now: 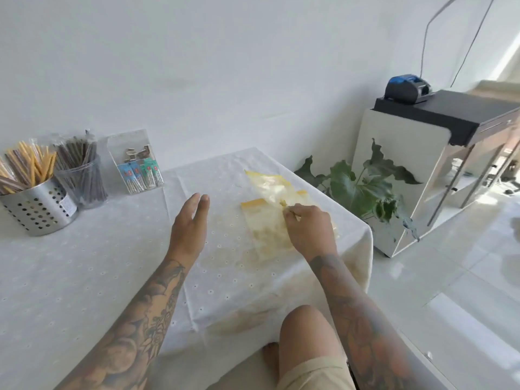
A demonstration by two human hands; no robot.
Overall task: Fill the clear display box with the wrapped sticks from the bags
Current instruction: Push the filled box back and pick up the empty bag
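A table draped in a white eyelet tablecloth [84, 277] fills the lower left of the view. At 3 o'clock stands a white cabinet [399, 170] with a dark top bearing a small black-and-blue device [406, 87]; a green potted plant [363, 187] sits in front of it. At 9 o'clock, a perforated steel holder [39, 209] carries yellow and brown sticks, touching a clear cup [84, 181] of dark sticks just to its right. The clear display box [135, 164], at 10 o'clock, leans against the wall and holds a few blue- and green-labelled wrapped sticks [140, 175] in its lower part. Two clear zip bags [270, 198] with yellow seals lie overlapping at centre, toward 2 o'clock of the hands. The right hand [309, 232] rests on the nearer bag, its fingertips pinching a small yellowish item at the bag's mouth. The left hand [188, 223] hovers released, fingers straight, holding nothing, left of the bags.
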